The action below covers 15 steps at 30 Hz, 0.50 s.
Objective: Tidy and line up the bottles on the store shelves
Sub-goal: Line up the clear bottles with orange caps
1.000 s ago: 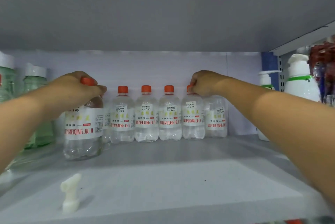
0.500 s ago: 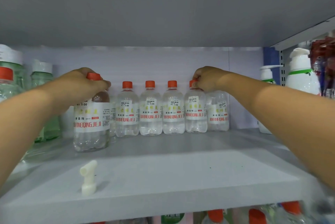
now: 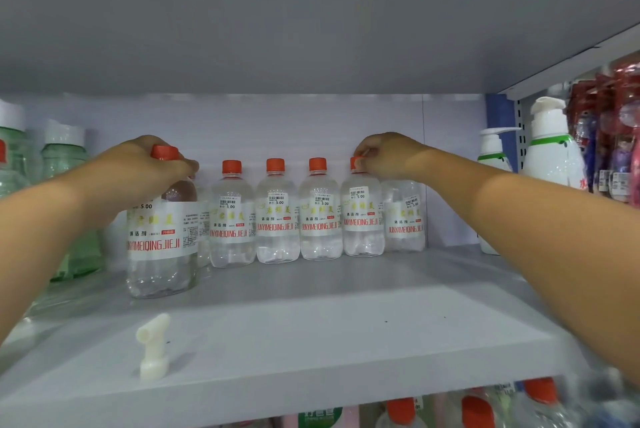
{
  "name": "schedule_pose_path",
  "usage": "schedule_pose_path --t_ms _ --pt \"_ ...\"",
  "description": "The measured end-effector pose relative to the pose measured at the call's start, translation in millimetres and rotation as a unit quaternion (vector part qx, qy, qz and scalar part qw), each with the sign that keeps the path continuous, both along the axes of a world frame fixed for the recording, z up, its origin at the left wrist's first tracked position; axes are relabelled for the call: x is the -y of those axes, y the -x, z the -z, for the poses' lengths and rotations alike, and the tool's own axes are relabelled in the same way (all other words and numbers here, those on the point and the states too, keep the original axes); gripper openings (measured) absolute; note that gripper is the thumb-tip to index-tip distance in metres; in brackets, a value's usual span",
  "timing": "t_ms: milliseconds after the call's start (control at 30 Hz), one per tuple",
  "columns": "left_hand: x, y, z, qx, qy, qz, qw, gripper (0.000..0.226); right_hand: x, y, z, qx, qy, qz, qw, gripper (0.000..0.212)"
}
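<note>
My left hand (image 3: 138, 171) grips the neck of a clear plastic bottle with an orange cap (image 3: 161, 237), standing forward of the back row (image 3: 277, 216) on the grey shelf (image 3: 311, 330). My right hand (image 3: 384, 154) pinches the orange cap of the row's fifth clear bottle (image 3: 362, 216). Recommendation: keep each bottle upright, slide rather than lift, labels facing out, and close gaps without knocking neighbours. Both forearms reach in level, wrists slightly bent down. A small white plastic nozzle (image 3: 152, 346) stands near the shelf's front edge.
</note>
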State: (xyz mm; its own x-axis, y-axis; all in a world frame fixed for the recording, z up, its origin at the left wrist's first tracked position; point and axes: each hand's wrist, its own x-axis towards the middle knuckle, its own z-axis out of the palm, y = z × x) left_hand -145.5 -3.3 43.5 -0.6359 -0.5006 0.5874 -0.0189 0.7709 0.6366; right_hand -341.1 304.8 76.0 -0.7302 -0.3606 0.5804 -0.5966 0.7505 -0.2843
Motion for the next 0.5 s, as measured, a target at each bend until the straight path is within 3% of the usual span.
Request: schedule_pose_path --t_ms 67,133,200,300,500 --pt "1 -1 0 0.005 0.002 -0.003 1.000 0.029 -11 -2 -3 -0.015 0.061 0.003 0.998 0.035" --pt "0 -1 0 0.005 0.001 -0.002 1.000 0.029 -24 0 -5 -0.016 0.073 0.069 0.995 0.043" --pt "-3 -1 0 0.001 -0.002 -0.005 1.000 0.027 -31 6 -1 0.037 0.060 0.132 0.989 0.050" --pt "-5 0 0 -0.002 -0.003 -0.013 1.000 0.026 -31 14 9 0.125 0.067 0.130 0.981 0.048" --pt "-7 -2 -1 0.001 -0.005 -0.032 0.999 0.030 -26 14 9 0.117 0.058 0.143 0.981 0.054"
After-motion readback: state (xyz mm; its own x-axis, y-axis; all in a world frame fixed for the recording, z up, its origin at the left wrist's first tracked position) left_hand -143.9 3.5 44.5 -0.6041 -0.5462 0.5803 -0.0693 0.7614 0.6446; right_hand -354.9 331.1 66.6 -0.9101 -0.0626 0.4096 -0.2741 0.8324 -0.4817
